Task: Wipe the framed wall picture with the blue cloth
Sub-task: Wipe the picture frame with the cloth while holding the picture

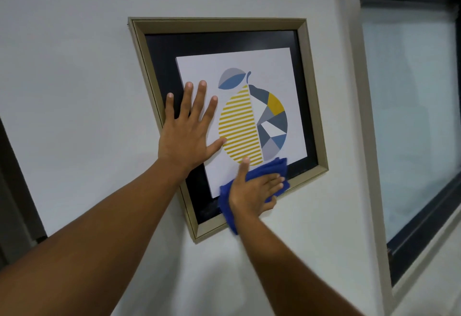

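The framed picture (264, 26) hangs on a white wall, with a beige frame, a dark mat and a print of a yellow-striped pear. My left hand (187, 133) lies flat with fingers spread on the picture's left side, overlapping frame, mat and print. My right hand (254, 191) presses the blue cloth (272, 171) flat against the lower part of the picture, over the bottom mat and frame edge. Part of the cloth hangs below my wrist.
A window (411, 116) with a dark frame is set in the wall to the right of the picture. A dark door or window edge (15, 191) shows at the far left. White wall surrounds the frame.
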